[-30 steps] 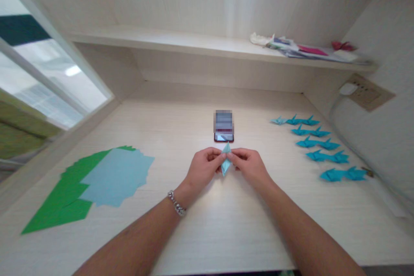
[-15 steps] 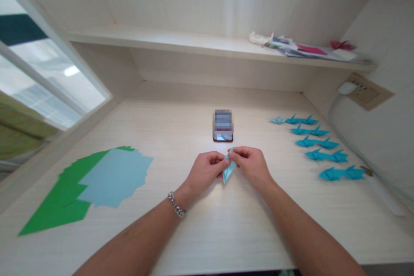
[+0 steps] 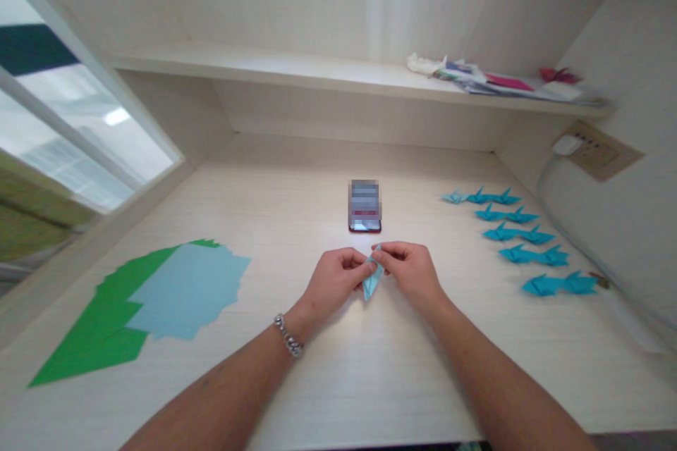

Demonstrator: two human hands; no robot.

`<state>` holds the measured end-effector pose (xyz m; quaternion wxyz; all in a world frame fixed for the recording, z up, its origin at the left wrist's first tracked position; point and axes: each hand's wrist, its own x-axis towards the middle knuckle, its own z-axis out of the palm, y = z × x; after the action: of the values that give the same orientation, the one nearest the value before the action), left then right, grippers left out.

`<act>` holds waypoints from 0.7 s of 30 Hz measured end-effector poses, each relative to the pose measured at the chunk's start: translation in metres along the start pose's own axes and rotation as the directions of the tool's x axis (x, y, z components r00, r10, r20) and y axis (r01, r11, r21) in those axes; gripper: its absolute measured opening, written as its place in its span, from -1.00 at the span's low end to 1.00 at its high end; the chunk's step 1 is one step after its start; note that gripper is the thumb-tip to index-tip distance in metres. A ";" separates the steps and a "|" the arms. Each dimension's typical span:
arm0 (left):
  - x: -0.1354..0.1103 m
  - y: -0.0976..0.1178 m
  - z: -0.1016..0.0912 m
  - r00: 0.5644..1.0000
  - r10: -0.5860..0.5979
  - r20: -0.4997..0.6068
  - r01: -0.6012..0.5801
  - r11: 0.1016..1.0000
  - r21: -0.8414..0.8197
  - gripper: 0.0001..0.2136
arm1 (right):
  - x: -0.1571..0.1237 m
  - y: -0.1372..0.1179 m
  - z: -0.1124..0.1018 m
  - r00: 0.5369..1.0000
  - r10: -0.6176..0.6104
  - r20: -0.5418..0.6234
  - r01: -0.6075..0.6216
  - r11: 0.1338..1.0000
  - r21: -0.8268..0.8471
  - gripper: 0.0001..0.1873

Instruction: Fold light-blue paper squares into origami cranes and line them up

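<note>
Both my hands meet over the middle of the pale wooden desk (image 3: 338, 366). My left hand (image 3: 333, 282), with a metal bracelet on its wrist, pinches the left side of a small folded light-blue paper piece (image 3: 371, 280). Pinching the piece's top right is my right hand (image 3: 410, 269). The narrow, pointed paper hangs between the fingers, its lower tip close to the desk. A phone (image 3: 364, 208) lies flat just beyond my hands.
A fanned stack of green and light-blue paper sheets (image 3: 159, 296) lies at the left. Several folded blue paper cranes (image 3: 521, 236) sit in rows at the right. A shelf (image 3: 317, 70) above holds papers; a wall socket (image 3: 595, 148) with a cable is at the far right.
The paper piece, held upright a second ago, is now tilted and lower, and my fingers have closed further over its top. Both hands stayed in about the same place.
</note>
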<state>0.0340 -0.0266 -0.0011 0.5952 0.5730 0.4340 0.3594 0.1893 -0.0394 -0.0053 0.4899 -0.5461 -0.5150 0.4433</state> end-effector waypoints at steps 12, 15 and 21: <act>0.000 0.001 0.000 1.000 -0.028 0.006 0.028 1.000 0.001 -0.82 | 0.000 -0.001 0.001 1.000 0.028 0.004 -0.028 0.998 0.053 -0.76; -0.001 0.002 0.000 0.999 -0.032 0.008 0.032 0.999 0.008 -0.82 | -0.001 -0.004 0.001 0.999 0.032 -0.008 -0.031 0.998 0.057 -0.75; -0.001 0.003 0.000 0.999 -0.041 0.035 0.042 0.999 -0.015 -0.81 | -0.002 -0.007 0.000 1.000 -0.021 -0.016 0.021 0.999 0.029 -0.75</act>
<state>0.0339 -0.0274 0.0019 0.6143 0.5653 0.4327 0.3404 0.1886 -0.0417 0.0012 0.5064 -0.5369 -0.5105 0.4411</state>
